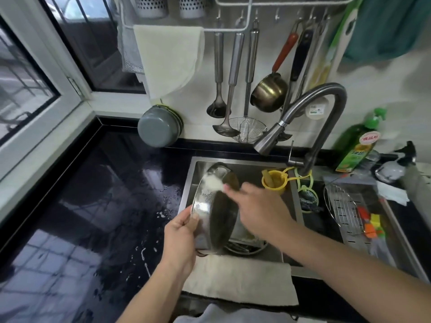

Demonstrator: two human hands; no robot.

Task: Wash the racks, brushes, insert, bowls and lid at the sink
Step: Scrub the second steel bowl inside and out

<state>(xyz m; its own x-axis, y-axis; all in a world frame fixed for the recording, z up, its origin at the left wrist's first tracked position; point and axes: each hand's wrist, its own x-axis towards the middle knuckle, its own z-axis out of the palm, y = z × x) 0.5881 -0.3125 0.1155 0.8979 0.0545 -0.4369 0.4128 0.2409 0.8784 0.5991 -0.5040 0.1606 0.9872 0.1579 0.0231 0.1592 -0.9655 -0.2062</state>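
A shiny steel bowl (pixel 215 213) is held tilted on its edge over the left sink basin (pixel 247 169). My left hand (pixel 180 231) grips its lower rim. My right hand (pixel 258 206) reaches across the bowl's mouth and presses a foamy white sponge (pixel 213 181) against the upper rim. Soap suds cover that part of the bowl. Under the bowl, other steel ware (pixel 245 247) lies in the basin, mostly hidden. In the right basin rests a steel wire rack (pixel 345 206) with colourful brushes (pixel 370 223) beside it.
The faucet (pixel 303 113) arches over the sink with its spout near the bowl. A yellow strainer cup (pixel 274 181) hangs on the divider. A green soap bottle (pixel 356 145) stands at the right. A cloth (pixel 240 278) drapes the front edge. The wet black counter (pixel 93 206) spreads left.
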